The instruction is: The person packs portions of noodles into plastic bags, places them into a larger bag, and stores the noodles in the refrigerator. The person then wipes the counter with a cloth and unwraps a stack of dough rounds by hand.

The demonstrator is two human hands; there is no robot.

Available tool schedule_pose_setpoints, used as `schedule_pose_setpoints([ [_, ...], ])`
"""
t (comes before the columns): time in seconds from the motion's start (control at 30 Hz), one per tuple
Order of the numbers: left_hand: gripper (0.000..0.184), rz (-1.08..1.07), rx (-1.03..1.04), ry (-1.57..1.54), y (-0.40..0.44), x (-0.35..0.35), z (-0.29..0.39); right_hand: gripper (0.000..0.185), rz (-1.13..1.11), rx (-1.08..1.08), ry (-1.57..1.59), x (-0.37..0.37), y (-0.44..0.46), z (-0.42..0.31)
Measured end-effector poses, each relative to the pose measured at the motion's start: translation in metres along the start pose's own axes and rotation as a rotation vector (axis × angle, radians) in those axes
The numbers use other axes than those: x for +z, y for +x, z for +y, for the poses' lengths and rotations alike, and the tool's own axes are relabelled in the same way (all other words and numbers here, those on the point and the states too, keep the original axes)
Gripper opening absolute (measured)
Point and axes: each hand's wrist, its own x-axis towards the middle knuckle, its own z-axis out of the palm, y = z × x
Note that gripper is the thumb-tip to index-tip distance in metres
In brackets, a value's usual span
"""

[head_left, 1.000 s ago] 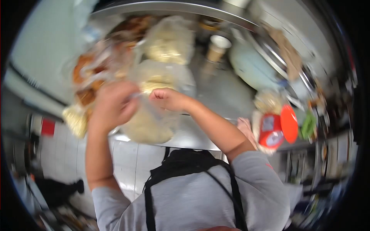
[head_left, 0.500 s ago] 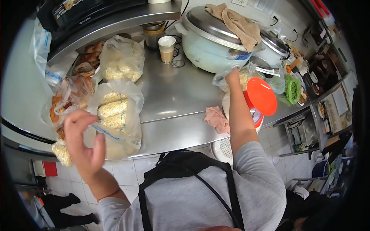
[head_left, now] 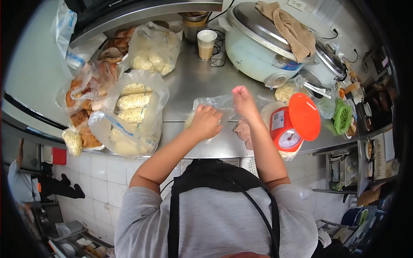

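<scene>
Transparent plastic bag (head_left: 214,102) lies on the steel desk (head_left: 184,88), left of the red scale (head_left: 279,129). Left hand (head_left: 205,123): fingers curled over bag, grip indeterminate. Right hand (head_left: 243,102): fingers pinching its film.

We look down into a kitchen. The floor tiles (head_left: 99,173) are pale squares with thin lines between them. In front of us runs a long, shiny steel counter (head_left: 189,84). A steel shelf (head_left: 185,8) sits above its back left part. On our left is a big, smooth, pale panel (head_left: 34,77), and we cannot tell if it is a wall or a door. Behind the counter we see a white wall (head_left: 325,20) with a socket (head_left: 297,4). A metal rack (head_left: 364,170) stands on the right. Bright light makes white shiny spots on the steel.
</scene>
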Motion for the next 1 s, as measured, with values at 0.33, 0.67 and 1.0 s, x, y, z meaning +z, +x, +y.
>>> schedule_pose_setpoints([
  [0.33, 0.009, -0.076, 0.044, 0.101, -0.046, -0.002, 0.008, 0.075, -0.339, 0.080, -1.150, 0.037, -0.020, -0.006],
  [0.67, 0.021, -0.378, -0.172, 0.131, -0.061, 0.013, -0.003, 0.050, -0.423, 0.047, -1.289, 0.073, -0.016, 0.014],
  [1.0, 0.016, -0.489, -0.200, 0.152, -0.054, -0.029, -0.032, 0.039, -0.356, 0.060, -1.388, 0.055, 0.007, -0.027],
])
